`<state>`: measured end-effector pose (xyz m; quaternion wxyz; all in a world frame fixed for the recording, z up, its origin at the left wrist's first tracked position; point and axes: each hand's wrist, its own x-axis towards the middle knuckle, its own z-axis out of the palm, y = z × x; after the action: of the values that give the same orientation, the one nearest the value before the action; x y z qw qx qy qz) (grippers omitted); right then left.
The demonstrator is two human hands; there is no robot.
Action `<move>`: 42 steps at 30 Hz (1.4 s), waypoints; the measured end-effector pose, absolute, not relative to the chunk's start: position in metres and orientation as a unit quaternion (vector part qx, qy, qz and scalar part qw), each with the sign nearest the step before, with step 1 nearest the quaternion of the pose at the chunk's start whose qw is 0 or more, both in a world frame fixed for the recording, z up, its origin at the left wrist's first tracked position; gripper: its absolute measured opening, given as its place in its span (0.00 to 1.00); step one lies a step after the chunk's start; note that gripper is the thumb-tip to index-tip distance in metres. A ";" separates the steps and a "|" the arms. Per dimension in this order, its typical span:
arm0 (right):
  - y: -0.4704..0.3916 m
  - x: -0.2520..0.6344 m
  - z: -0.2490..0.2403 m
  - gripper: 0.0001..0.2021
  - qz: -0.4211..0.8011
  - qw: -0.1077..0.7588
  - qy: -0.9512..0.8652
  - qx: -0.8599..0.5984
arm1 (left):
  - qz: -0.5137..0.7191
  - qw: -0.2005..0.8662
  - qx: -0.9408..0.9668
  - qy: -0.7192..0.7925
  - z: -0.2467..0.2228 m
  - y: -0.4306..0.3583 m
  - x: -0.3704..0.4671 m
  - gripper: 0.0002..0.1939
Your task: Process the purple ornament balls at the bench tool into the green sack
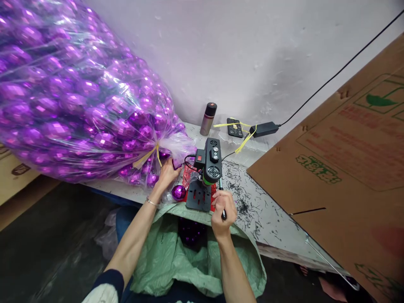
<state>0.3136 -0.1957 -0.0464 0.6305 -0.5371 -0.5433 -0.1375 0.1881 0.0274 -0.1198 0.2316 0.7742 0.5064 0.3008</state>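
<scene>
My right hand point(223, 212) is wrapped round the black-tipped lever handle point(220, 184) of a small black bench press point(213, 160). Beneath the press head lies its slotted black base plate point(198, 196). Just left of that plate sits a shiny faceted purple bauble point(179, 192). My left hand point(168, 173) is beside the gathered neck of a big clear plastic bag point(104, 97) full of purple baubles. Its fingers look closed near a dark purple edge; what they hold is hidden. A green woven sack point(170, 256) hangs open below the press, with purple baubles point(191, 230) inside.
Behind the press stand a spray can point(208, 119), a dark flat device point(235, 127) and a black power adapter point(265, 129) with its cable. Short black bits point(243, 206) litter the bench to the right. A large cardboard box point(341, 168) leans in from the right.
</scene>
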 end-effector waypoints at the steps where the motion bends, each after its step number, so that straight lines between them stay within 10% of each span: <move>1: -0.196 0.314 -0.046 0.15 -0.139 0.629 -0.544 -0.538 | 0.298 0.239 0.774 0.505 -0.121 0.015 0.184 0.26; 18: -0.197 0.316 -0.045 0.14 -0.137 0.613 -0.553 -0.547 | 0.360 0.726 0.445 0.382 -0.116 -0.075 0.175 0.32; 42: -0.196 0.316 -0.016 0.14 -0.109 0.619 -0.544 -0.556 | 0.367 0.372 0.785 0.334 -0.154 -0.092 0.220 0.30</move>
<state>0.3160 -0.1963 -0.0158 0.6191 -0.5558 -0.5440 -0.1094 0.2195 -0.0923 -0.1538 0.3721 0.7847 0.3335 0.3669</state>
